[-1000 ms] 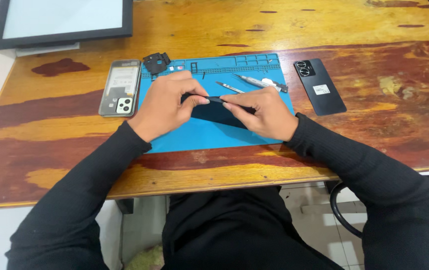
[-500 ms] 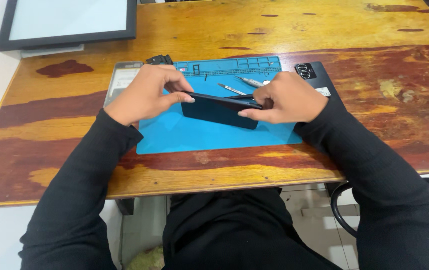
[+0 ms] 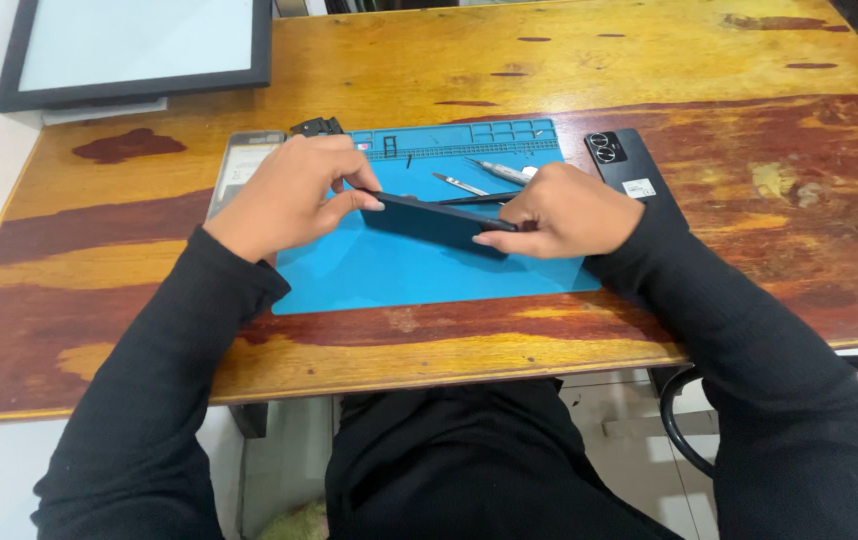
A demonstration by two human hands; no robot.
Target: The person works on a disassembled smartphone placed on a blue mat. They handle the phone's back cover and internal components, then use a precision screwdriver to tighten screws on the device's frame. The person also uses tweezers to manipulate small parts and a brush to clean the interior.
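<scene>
Wood table (image 3: 549, 60), worn and streaked red and yellow, carries everything, and at its far left corner a dark-framed panel with a pale face (image 3: 134, 48) lies flat, well apart from the hands. Just left of the blue work mat (image 3: 419, 275), partly hidden by the left wrist, lies a pale phone frame (image 3: 239, 170), with a small black part (image 3: 317, 126) at the mat's far left corner. The left hand (image 3: 289, 195) pinches the left end of a dark phone body (image 3: 439, 220) between thumb and fingers, holding it tilted on edge above the mat's middle, seemingly so its side is in reach. The right hand (image 3: 564, 212) is closed on the phone's right end, steadying it; a thin dark strip runs from that hand along the upper edge, though what it is I cannot tell. Beyond the phone, near the mat's far edge with its moulded compartments, a screwdriver (image 3: 504, 171) and tweezers (image 3: 459, 184) lie within reach. Off the mat's far right corner lies a black back cover (image 3: 624, 165), camera openings facing up, partly under the right sleeve.
</scene>
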